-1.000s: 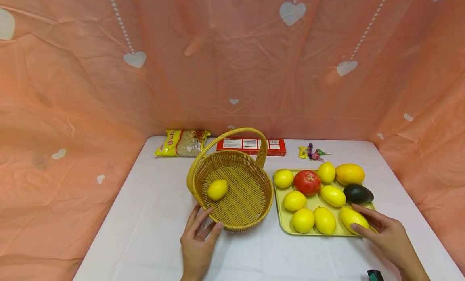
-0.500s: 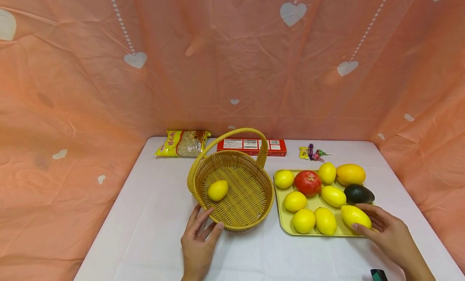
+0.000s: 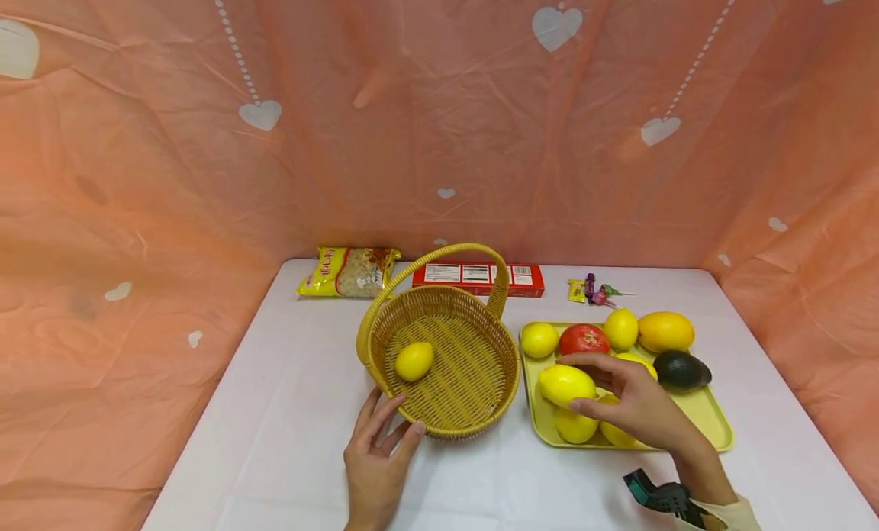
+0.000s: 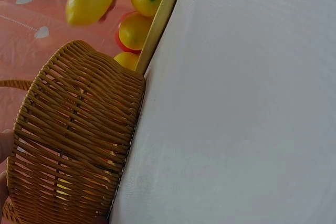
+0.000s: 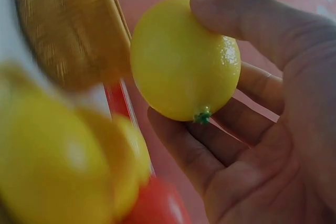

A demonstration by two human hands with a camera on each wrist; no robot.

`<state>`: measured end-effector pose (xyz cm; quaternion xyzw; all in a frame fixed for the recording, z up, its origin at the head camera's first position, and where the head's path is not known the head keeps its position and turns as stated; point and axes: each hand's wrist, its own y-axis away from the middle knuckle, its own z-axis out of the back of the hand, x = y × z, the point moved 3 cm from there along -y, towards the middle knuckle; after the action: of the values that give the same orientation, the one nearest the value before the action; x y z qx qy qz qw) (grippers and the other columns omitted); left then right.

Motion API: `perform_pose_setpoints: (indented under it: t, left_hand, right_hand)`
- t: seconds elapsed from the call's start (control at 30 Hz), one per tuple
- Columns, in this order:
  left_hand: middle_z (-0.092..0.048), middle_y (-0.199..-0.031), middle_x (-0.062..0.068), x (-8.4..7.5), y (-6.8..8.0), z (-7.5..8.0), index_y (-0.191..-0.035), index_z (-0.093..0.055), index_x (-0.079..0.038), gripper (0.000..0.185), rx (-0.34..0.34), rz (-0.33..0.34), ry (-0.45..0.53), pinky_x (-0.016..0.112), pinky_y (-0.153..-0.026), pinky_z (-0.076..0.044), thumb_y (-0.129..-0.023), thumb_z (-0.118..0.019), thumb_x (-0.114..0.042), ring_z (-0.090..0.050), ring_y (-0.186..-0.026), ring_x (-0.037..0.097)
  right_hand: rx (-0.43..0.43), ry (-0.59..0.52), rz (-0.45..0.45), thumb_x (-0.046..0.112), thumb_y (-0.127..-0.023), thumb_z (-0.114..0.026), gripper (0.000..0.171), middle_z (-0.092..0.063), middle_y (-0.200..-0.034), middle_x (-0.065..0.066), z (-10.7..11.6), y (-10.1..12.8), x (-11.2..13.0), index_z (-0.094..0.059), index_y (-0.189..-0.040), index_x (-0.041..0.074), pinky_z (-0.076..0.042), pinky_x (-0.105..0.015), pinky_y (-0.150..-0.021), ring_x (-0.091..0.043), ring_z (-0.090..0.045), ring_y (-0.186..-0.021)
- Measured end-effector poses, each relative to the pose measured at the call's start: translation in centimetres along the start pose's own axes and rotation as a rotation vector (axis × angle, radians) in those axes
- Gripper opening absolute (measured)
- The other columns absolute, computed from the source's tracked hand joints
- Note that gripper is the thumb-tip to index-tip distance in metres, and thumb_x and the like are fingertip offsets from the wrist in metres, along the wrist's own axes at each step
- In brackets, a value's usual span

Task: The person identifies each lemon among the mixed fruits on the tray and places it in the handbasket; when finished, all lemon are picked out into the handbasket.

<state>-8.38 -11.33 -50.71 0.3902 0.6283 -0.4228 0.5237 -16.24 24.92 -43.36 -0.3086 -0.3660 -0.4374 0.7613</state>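
One lemon (image 3: 414,362) lies in the wicker basket (image 3: 463,382) and your right hand (image 3: 635,397) pinches a second lemon (image 3: 565,384) above the yellow tray (image 3: 707,416), where more fruit (image 3: 539,340) remains, so the work looks barely begun. Your left hand (image 3: 378,458) grips the basket's rim. Pink heart-printed drapery (image 3: 412,134) hangs behind the white table (image 3: 275,409).

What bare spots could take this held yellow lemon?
Free: floor of the round tan wicker basket, right of its oval yellow lemon; near-right corner of the rectangular yellow tray, by the dark oval avocado; white tablecloth left of the basket. Crowded: tray's far edge, around the red pomegranate.
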Motion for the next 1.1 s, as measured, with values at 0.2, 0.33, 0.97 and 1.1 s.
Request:
perform_pose_setpoints:
  t: [0.2,0.33,0.97,1.1]
  left_hand:
    - [-0.037,-0.171,0.023,0.0,0.0,0.0,-0.138,-0.071,0.005,0.05,0.002,0.0,0.001,0.032,-0.104,-0.063,-0.091,-0.087,0.003,-0.063,-0.138,0.015]
    - [-0.038,-0.171,0.023,0.0,0.1,0.0,-0.137,-0.071,0.005,0.049,0.002,-0.004,0.003,0.03,-0.103,-0.063,-0.091,-0.087,0.004,-0.063,-0.14,0.021]
    - [-0.039,-0.17,0.024,0.2,0.0,0.1,-0.137,-0.073,0.003,0.046,-0.002,-0.018,-0.024,0.028,-0.102,-0.064,-0.092,-0.086,0.003,-0.06,-0.143,0.026]
    - [-0.038,-0.171,0.024,0.1,0.0,0.1,-0.138,-0.071,0.006,0.048,0.002,-0.007,-0.009,0.027,-0.103,-0.063,-0.092,-0.086,0.003,-0.063,-0.137,0.013]
  right_hand:
    - [0.138,-0.065,0.13,0.015,-0.095,-0.088,0.047,-0.076,-0.135,0.001,-4.1,-3.6,2.1,-0.074,-0.14,0.018,-0.06,-0.026,-0.109,-0.016,-0.072,-0.118]
    - [0.204,-0.029,0.195,0.022,-0.095,-0.089,0.046,-0.077,-0.131,0.005,-6.5,-5.4,3.6,-0.075,-0.139,0.02,-0.064,-0.028,-0.104,-0.012,-0.072,-0.113]
    - [0.295,0.01,0.209,0.021,-0.094,-0.088,0.048,-0.079,-0.134,-0.006,-12.1,-9.2,7.1,-0.075,-0.139,0.009,-0.063,-0.037,-0.108,-0.022,-0.075,-0.119]
    - [0.272,-0.103,0.179,0.022,-0.097,-0.087,0.048,-0.077,-0.137,-0.009,-10.8,-8.5,6.3,-0.074,-0.141,0.008,-0.061,-0.044,-0.113,-0.027,-0.074,-0.125]
